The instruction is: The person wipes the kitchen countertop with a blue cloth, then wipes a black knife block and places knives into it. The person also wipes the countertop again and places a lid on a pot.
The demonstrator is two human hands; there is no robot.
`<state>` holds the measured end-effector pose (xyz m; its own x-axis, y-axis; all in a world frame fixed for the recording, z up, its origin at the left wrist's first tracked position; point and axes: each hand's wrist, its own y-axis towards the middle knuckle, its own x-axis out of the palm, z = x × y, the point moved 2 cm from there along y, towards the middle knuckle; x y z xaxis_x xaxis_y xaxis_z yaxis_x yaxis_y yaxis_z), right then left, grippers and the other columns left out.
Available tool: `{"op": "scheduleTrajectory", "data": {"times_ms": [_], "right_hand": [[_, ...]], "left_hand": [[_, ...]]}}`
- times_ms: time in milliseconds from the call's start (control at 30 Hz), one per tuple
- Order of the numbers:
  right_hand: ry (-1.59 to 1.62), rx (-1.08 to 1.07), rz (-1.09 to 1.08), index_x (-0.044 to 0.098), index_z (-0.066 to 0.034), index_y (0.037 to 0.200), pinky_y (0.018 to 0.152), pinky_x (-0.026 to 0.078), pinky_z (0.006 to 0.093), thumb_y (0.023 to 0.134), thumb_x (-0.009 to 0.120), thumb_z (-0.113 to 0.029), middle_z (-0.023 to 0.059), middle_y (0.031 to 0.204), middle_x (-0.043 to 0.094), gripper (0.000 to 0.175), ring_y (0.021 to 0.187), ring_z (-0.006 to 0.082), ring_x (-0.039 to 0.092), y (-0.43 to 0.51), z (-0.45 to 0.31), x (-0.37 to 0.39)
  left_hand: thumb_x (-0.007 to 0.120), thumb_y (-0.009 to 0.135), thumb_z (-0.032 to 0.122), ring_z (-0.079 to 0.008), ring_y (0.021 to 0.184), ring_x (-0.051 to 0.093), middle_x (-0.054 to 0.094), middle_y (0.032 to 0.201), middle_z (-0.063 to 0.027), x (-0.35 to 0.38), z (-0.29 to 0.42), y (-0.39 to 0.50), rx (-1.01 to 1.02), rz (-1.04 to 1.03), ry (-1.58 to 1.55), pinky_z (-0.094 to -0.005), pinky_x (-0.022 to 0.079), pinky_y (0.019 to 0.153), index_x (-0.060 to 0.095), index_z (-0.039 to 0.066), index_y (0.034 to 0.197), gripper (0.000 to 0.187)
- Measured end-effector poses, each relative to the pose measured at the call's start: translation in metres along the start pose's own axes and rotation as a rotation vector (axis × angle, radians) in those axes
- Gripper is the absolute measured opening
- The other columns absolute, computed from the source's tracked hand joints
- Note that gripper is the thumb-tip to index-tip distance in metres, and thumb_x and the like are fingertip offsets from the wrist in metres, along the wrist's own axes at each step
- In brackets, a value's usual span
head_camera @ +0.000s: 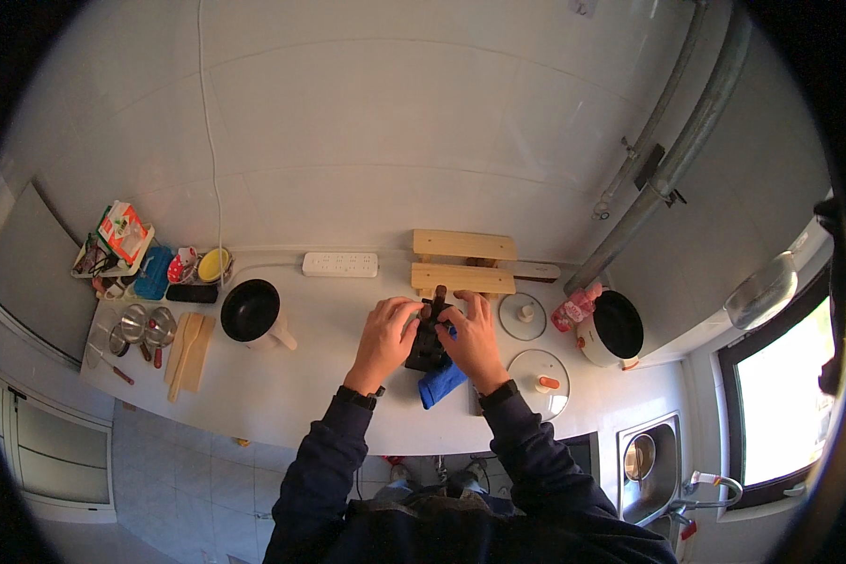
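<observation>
In front of me at the counter's middle is a black block-shaped holder [425, 350], with a brown handle [440, 295] at its far end. My left hand [386, 338] has its thumb and fingers on the upper left of the holder. From the other side, my right hand [474, 342] bends its fingers onto the holder's upper right, close to the handle. The fingers partly hide what they grip. A blue cloth [438, 386] lies beside and partly behind the holder, below my right hand.
A two-tier wooden rack [463, 278] stands against the wall, left of two glass lids [522, 316] and a white pot [596, 343]. Leftward are a black-lined pan [251, 311], a power strip [340, 264], wooden utensils [189, 352] and metal strainers [160, 327]. A sink [650, 465] is at right.
</observation>
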<state>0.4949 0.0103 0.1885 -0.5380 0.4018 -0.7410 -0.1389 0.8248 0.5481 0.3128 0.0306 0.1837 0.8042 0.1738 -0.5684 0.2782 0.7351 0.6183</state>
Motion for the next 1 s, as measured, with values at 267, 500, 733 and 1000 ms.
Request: {"op": "scheduleTrajectory", "data": {"times_ms": [267,500,733,1000], "right_hand": [[0.002,0.004,0.010,0.068,-0.0095,0.097,0.104,0.042,0.0485,0.078,0.078,-0.013,0.0164,0.127,0.054,0.022,0.123,0.0399,0.048,-0.001,0.000,0.000],[0.052,0.015,0.009,0.065,-0.0101,0.113,0.105,0.041,0.0494,0.082,0.077,-0.014,0.0195,0.131,0.052,0.034,0.124,0.0414,0.048,-0.002,0.000,-0.001],[0.175,0.124,0.070,0.046,-0.0011,0.141,0.110,0.040,0.0482,0.084,0.073,-0.010,0.0240,0.138,0.050,0.064,0.129,0.0433,0.046,-0.019,0.017,0.000],[0.232,0.338,0.005,0.043,0.0036,0.143,0.110,0.041,0.0464,0.088,0.070,-0.012,0.0262,0.137,0.051,0.063,0.129,0.0447,0.047,-0.055,0.030,0.011]], "left_hand": [[0.066,0.089,0.003,-0.0330,0.109,0.060,0.064,0.116,-0.0107,0.001,0.004,-0.002,-0.029,-0.017,-0.029,-0.0438,0.050,0.092,0.063,0.008,0.121,0.033],[0.065,0.091,0.003,-0.0360,0.114,0.060,0.063,0.121,-0.0155,0.001,0.004,-0.005,-0.068,-0.051,-0.082,-0.0442,0.050,0.096,0.061,0.005,0.125,0.035],[0.064,0.093,0.005,-0.0367,0.113,0.062,0.063,0.123,-0.0177,0.014,-0.006,-0.019,-0.141,-0.026,-0.149,-0.0437,0.051,0.094,0.058,0.002,0.128,0.035],[0.076,0.086,0.018,-0.0397,0.116,0.061,0.060,0.128,-0.0220,0.053,-0.026,-0.057,-0.373,-0.058,-0.132,-0.0458,0.051,0.097,0.047,0.001,0.138,0.061]]}}
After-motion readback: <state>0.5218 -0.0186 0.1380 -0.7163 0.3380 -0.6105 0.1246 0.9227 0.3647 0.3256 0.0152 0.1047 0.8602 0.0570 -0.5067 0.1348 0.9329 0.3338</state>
